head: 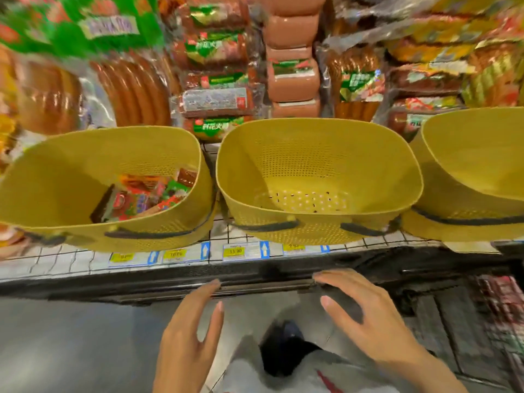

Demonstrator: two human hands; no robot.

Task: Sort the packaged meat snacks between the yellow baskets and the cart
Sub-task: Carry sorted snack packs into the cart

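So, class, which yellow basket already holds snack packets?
The left yellow basket: snack packets lie inside. The middle basket is empty; the right basket shows none.

Light: bright, even, warm-ish; falls from overhead.
Shadows: soft only; dark band under shelf edge [170, 276]; near inner wall of left basket [56, 180] dimmer.
Glare: white sheen on wrap of sausage packs [133, 92].
Blur: heavy motion smear top-left, green packs [107, 26] unreadable; price tags [235, 251] barely legible; left hand [190, 336] & right hand [377, 321] soft-edged.
Distortion: wide-angle bend, shelf line curves, frame sides bulge.
Sharpest: middle basket [317, 154], holes distinct.
Worst: cart [496, 307] at right edge, smeared, blocky.
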